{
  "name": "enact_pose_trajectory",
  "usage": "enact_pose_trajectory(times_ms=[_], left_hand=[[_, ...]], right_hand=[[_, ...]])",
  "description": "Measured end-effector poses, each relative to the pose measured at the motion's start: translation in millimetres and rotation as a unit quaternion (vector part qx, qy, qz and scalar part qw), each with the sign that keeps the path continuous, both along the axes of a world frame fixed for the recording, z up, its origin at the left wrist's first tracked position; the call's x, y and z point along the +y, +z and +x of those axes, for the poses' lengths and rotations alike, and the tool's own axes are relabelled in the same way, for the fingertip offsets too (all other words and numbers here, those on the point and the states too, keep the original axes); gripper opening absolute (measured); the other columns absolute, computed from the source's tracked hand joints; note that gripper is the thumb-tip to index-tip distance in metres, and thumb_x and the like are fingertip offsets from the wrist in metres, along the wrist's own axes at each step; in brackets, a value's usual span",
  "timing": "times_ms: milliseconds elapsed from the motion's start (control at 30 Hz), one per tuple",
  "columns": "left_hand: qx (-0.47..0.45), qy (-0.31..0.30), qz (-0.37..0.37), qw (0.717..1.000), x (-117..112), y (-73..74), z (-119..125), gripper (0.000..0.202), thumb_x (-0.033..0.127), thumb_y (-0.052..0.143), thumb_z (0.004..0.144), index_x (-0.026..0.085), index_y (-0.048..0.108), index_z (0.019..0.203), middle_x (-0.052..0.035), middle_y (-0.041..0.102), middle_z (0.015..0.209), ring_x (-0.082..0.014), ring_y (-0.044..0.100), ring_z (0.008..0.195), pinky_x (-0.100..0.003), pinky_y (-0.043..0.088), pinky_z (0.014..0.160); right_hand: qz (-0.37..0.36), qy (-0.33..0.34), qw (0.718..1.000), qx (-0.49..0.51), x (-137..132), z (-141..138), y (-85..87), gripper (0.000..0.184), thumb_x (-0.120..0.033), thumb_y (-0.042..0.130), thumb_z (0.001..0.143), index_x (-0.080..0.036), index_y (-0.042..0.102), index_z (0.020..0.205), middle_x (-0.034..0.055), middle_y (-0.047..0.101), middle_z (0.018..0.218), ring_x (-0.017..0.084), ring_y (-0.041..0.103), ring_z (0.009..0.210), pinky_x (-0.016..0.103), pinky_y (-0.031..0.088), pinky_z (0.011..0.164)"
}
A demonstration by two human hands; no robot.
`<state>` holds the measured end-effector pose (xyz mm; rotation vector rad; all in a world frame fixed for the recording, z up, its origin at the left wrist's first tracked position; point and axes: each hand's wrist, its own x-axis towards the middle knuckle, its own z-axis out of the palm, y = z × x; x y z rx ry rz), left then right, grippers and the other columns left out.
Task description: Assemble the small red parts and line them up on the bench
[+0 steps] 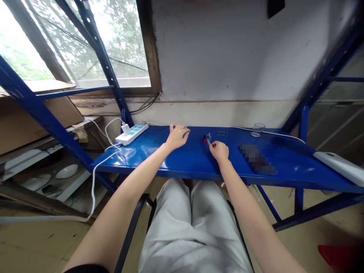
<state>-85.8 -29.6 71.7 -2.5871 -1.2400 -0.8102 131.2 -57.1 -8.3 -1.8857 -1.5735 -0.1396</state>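
My left hand (178, 136) is over the blue tabletop with its fingers apart and nothing in it. My right hand (220, 151) is closed in a pinch at the lower edge of a small clear, crinkled plastic piece (209, 138), perhaps a little bag; its exact kind is too small to make out. Right beside this piece, on its left, is a small red and dark object (204, 140). Just beyond my right hand, several tiny metal pieces (222, 133) lie in rows on the table.
The blue metal table (187, 168) stands against a wall. A white power strip (132, 133) with a plugged-in charger is at the left. To the right are a glass (258, 130), a blurred-out dark object (257, 159) and a white device (339, 167). Blue uprights frame both sides.
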Motion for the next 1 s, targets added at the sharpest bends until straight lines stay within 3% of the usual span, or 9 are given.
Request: enact_pose_trajectory(times_ms=[133,267,400,500,600,767,1000], left_hand=[[0.017,-0.058,-0.011,0.998,-15,-24.4,33,0.038,0.025,0.029,0.088,0.024,0.05,0.12,-0.0067,0.049,0.124,-0.0212,0.041,0.112,-0.04,0.024,0.094],[0.02,-0.003,-0.073,0.997,-14,-56.5,63,0.053,0.028,0.031,0.087,0.026,0.02,0.139,-0.0086,0.033,0.139,-0.0263,0.035,0.118,-0.045,0.03,0.092],[0.03,0.045,-0.099,0.994,-10,-75.4,83,0.057,0.028,0.029,0.088,0.028,0.009,0.141,-0.0084,0.03,0.14,-0.0274,0.034,0.119,-0.049,0.031,0.093],[0.037,0.061,-0.091,0.993,-7,-79.6,91,0.053,0.025,0.028,0.088,0.029,0.016,0.14,-0.0078,0.033,0.139,-0.027,0.035,0.118,-0.051,0.029,0.094],[0.031,0.057,-0.073,0.995,-4,-79.7,95,0.047,0.02,0.03,0.087,0.026,0.033,0.134,-0.009,0.042,0.132,-0.0265,0.038,0.115,-0.051,0.028,0.094],[-0.022,0.047,-0.044,0.998,2,-74.8,96,0.032,0.016,0.035,0.086,0.022,0.057,0.109,-0.0085,0.06,0.106,-0.0229,0.049,0.099,-0.044,0.03,0.088],[-0.122,0.04,-0.056,0.99,2,-70.7,78,0.018,0.02,0.045,0.084,0.019,0.062,0.09,-0.006,0.065,0.095,-0.0207,0.054,0.09,-0.039,0.031,0.085]], right_hand=[[-0.003,-0.025,1.0,-0.005,1,1,-2.2,0.017,-0.026,0.049,0.075,-0.018,0.063,0.068,0.0108,0.064,0.076,0.023,0.056,0.075,0.033,0.036,0.066],[-0.025,-0.033,0.999,-0.001,1,-1,-2.3,0.02,-0.027,0.048,0.077,-0.018,0.066,0.079,0.012,0.065,0.085,0.025,0.054,0.088,0.039,0.034,0.076],[-0.059,-0.038,0.997,-0.014,0,-2,-0.7,0.023,-0.028,0.047,0.078,-0.018,0.066,0.087,0.0107,0.063,0.096,0.025,0.051,0.096,0.038,0.034,0.078],[-0.073,-0.039,0.996,-0.019,0,-3,0.3,0.024,-0.028,0.047,0.078,-0.018,0.066,0.089,0.0101,0.062,0.099,0.024,0.049,0.097,0.037,0.033,0.079],[-0.078,-0.04,0.996,-0.022,0,-3,-0.4,0.025,-0.03,0.047,0.078,-0.019,0.067,0.089,0.0101,0.061,0.099,0.024,0.049,0.097,0.037,0.034,0.078],[-0.079,-0.043,0.996,-0.028,5,-1,-4.9,0.025,-0.03,0.049,0.078,-0.018,0.066,0.091,0.0103,0.061,0.099,0.025,0.049,0.097,0.038,0.034,0.078],[-0.087,-0.037,0.995,-0.029,7,-1,-5.0,0.024,-0.031,0.049,0.079,-0.018,0.066,0.091,0.0113,0.06,0.102,0.026,0.049,0.098,0.039,0.035,0.079]])
